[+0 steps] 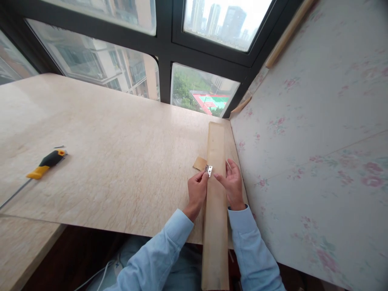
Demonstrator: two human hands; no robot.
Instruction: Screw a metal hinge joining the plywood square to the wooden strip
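Observation:
A long pale wooden board (216, 226) lies along the right end of the stone ledge, its near end jutting over the front edge. My left hand (197, 190) is closed at the board's left side, pinching a small silver metal hinge (209, 170) that rests at the board's left edge. On the other side, my right hand (233, 182) is open, thumb over the board's top and fingers spread by its right edge. A small brown square of paper or sandpaper (199, 163) lies just left of the hinge.
A yellow and black screwdriver (47, 164) lies at the left of the stone ledge (115, 161), with something small and shiny beside its handle. Flowered wallpaper (303, 169) rises close on the right. Dark-framed windows (165, 52) stand behind. White cables (103, 275) hang below the front edge.

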